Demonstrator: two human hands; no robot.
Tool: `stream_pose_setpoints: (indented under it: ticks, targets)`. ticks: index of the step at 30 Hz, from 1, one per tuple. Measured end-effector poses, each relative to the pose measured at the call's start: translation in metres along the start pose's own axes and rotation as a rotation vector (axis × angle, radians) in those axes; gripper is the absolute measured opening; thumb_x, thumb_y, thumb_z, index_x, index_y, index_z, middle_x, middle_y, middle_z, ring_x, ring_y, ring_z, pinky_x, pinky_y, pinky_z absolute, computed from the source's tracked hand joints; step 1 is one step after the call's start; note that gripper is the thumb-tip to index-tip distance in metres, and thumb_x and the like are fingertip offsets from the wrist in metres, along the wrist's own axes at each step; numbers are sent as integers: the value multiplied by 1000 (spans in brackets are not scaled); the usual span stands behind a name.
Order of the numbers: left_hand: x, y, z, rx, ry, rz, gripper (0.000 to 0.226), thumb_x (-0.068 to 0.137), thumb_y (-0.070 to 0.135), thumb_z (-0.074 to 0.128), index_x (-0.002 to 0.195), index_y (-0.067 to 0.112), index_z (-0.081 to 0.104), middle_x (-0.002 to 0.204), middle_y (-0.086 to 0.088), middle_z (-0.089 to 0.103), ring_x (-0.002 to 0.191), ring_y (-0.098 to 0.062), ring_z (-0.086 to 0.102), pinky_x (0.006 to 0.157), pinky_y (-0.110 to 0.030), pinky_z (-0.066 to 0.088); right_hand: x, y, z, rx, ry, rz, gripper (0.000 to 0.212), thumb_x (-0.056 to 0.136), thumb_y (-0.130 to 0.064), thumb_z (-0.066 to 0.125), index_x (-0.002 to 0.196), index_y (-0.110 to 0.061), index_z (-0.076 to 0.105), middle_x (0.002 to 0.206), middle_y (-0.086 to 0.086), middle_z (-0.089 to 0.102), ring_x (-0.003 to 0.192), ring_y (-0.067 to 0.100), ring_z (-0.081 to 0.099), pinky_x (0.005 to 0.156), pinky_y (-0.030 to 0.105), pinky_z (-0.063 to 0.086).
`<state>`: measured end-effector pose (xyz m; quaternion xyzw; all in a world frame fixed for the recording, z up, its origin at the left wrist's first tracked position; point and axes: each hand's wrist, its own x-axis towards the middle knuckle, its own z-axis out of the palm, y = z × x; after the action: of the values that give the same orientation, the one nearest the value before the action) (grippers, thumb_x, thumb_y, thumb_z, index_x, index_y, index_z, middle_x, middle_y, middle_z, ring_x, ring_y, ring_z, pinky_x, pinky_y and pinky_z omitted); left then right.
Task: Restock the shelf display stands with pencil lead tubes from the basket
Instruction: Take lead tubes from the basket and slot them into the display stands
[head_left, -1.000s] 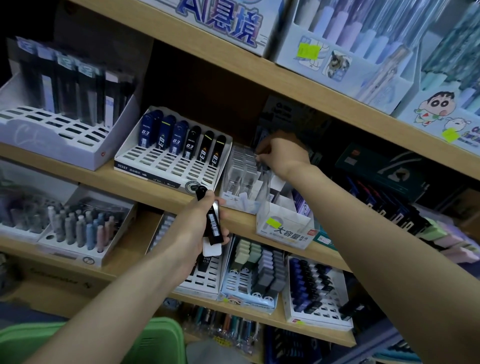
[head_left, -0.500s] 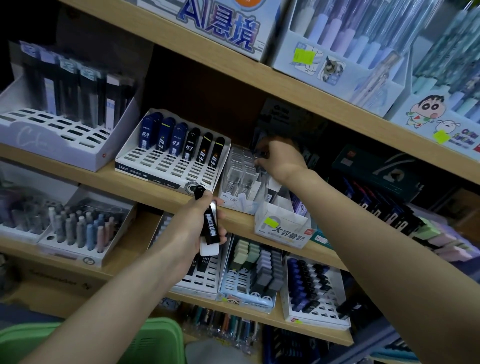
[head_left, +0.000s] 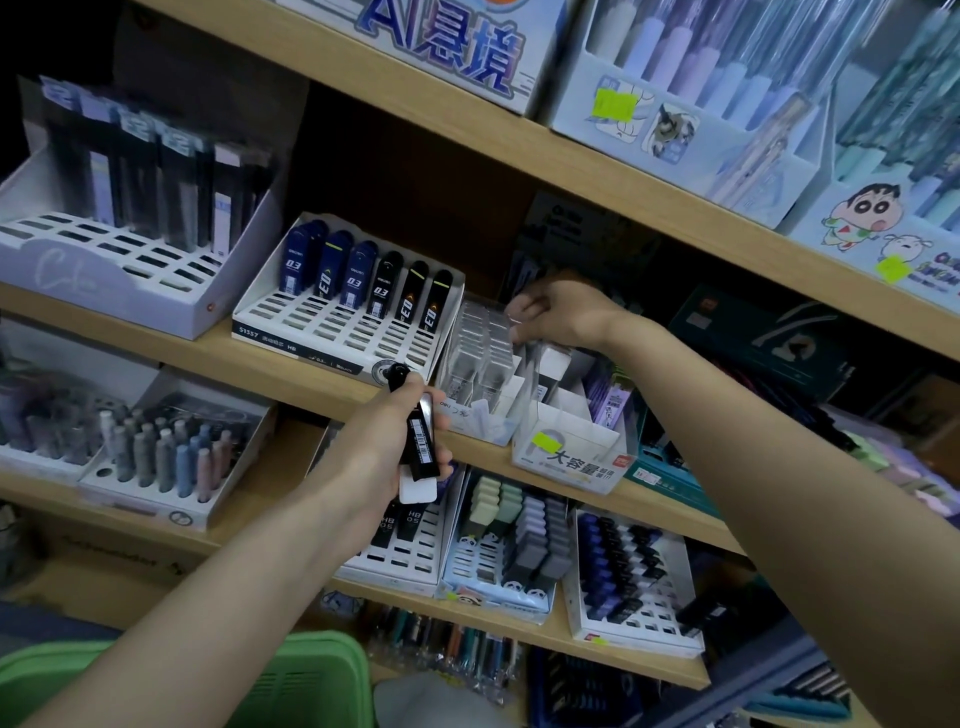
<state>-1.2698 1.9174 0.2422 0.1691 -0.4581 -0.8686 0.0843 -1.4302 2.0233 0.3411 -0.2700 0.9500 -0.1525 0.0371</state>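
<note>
My left hand (head_left: 387, 441) grips a small bunch of black pencil lead tubes (head_left: 420, 446) with barcodes, held in front of the middle shelf edge. My right hand (head_left: 558, 317) reaches into the clear display stand (head_left: 478, 358) of transparent lead tubes on the middle shelf, fingers curled at the top of the back row; whether they pinch a tube is hidden. Left of that stand is a white stand (head_left: 332, 332) with blue and black 0.3 lead tubes (head_left: 363, 278). The green basket (head_left: 311, 680) sits at the bottom, under my left forearm.
A larger white stand (head_left: 119, 280) with dark packs stands at far left. A white box with a green sticker (head_left: 571, 452) sits right of the clear stand. The lower shelf holds more stands with tubes and erasers (head_left: 509, 540). The top shelf (head_left: 571, 156) overhangs my right hand.
My right hand has shifted slightly down and right at the clear stand's back row. My left hand keeps the black tubes in about the same place.
</note>
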Motion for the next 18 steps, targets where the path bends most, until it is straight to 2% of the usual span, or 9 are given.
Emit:
stream_pose_setpoints:
  ticks: [3,6,8,11,13,14,16,18]
  targets:
    - [-1,0,4,-8,-11,-11,31,100,30,40,85,10,57,65,-3,53,35,-11,48,38,-22,47,0,0,3,94,21,8,42,80,-17,75,118,-10,61,102,2,64,94,9,57,85,19,43]
    - [-2,-1,5,-20,-13,-12,30,100,31,40,86,10,57,65,-3,53,36,-11,48,38,-21,47,-3,-4,3,19,90,25,52,81,-22,74,127,-11,54,126,8,58,112,18,55,95,24,43]
    - [-3,-1,4,-21,-23,-5,31,100,31,39,86,10,57,66,-3,53,37,-12,48,39,-21,47,-15,-11,4,-56,210,20,55,86,-16,68,136,-12,45,137,10,48,124,23,47,96,23,36]
    - [-6,0,4,-48,-35,-5,32,100,32,39,86,10,57,65,-3,53,36,-12,48,38,-21,47,-47,-27,17,-17,484,-124,54,85,6,53,134,-12,43,131,14,42,124,26,42,96,22,32]
    - [-9,1,5,-70,-35,-15,34,100,34,38,86,10,57,62,-2,53,37,-12,48,39,-20,47,-68,-39,32,72,567,-285,44,85,7,52,124,-13,50,120,5,45,110,13,48,93,21,40]
    - [-11,3,5,-86,-28,-20,35,100,35,38,86,10,58,59,-1,55,38,-12,49,39,-20,47,-77,-44,39,110,538,-356,35,87,2,54,118,-14,52,113,0,47,98,6,50,87,17,43]
    - [-13,6,4,-115,-5,-20,35,99,38,39,87,13,60,60,0,61,43,-12,55,40,-22,49,-91,-51,51,152,368,-419,23,89,-12,60,112,-16,55,101,-5,50,81,2,53,75,11,44]
    - [-14,9,1,-118,7,-14,33,99,39,40,90,14,60,69,-3,66,48,-12,62,40,-23,49,-98,-57,58,131,160,-390,34,88,-24,65,119,-18,55,101,-6,51,77,4,56,68,9,43]
